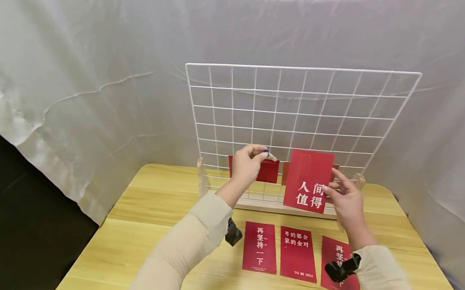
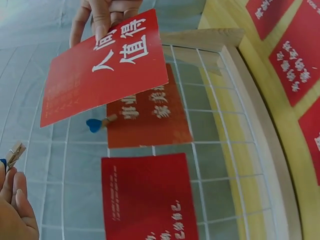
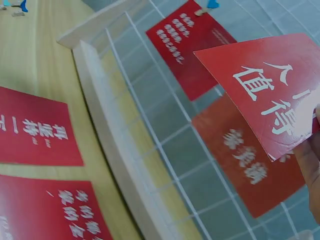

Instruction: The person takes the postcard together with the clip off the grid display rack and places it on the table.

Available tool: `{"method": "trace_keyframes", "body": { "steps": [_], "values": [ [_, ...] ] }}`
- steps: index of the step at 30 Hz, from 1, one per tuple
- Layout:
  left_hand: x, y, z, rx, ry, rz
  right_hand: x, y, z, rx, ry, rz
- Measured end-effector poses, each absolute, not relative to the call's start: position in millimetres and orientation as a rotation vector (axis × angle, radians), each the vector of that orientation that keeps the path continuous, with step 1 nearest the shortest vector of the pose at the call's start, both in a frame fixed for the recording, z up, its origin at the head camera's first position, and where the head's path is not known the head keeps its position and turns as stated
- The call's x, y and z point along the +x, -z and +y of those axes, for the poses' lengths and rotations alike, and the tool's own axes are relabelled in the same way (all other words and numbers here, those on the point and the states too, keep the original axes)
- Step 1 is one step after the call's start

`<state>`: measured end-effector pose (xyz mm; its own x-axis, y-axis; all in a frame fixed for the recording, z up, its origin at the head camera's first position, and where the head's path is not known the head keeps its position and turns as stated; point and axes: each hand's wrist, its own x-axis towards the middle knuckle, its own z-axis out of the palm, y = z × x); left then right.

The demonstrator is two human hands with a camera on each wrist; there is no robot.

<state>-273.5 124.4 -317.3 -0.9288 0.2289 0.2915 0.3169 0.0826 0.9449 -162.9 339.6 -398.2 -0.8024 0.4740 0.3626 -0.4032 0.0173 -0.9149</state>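
My left hand point(image 1: 247, 165) pinches a small wooden clothespin point(image 1: 271, 156) with a blue decoration, in front of the white wire grid point(image 1: 302, 92). In the left wrist view that clothespin point(image 2: 16, 152) sits at the fingertips. My right hand point(image 1: 347, 197) holds a red card point(image 1: 309, 174) with white characters by its right edge, tilted and in front of the grid. Behind it, an orange-red card point(image 2: 150, 127) hangs on the grid, with a blue heart clothespin point(image 2: 95, 124) at its edge. Beside that hangs a dark red card point(image 3: 187, 50), also with a clothespin point(image 3: 206, 8).
Three red cards lie in a row on the wooden table: a left one point(image 1: 260, 252), a middle one point(image 1: 298, 259) and a right one point(image 1: 337, 246) partly under my right wrist. The grid stands in a wooden base point(image 1: 260, 205). More clothespins point(image 3: 17, 7) lie on the table.
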Motion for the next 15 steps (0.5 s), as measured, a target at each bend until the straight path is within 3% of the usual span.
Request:
{"method": "trace_keyframes", "body": {
  "steps": [5, 10, 13, 15],
  "values": [
    [-273, 330, 112, -0.527, 2.004, -2.292, -156, 390, 312, -0.066, -1.885, -1.702],
    [-269, 344, 100, -0.516, 2.013, -2.324, -159, 407, 303, -0.08, -1.871, -1.738],
    [-265, 353, 92, -0.497, 2.003, -2.353, -165, 426, 304, -0.054, -1.863, -1.768],
    [-264, 359, 87, -0.484, 1.988, -2.358, -181, 463, 320, 0.042, -1.911, -1.743]
  ]
}}
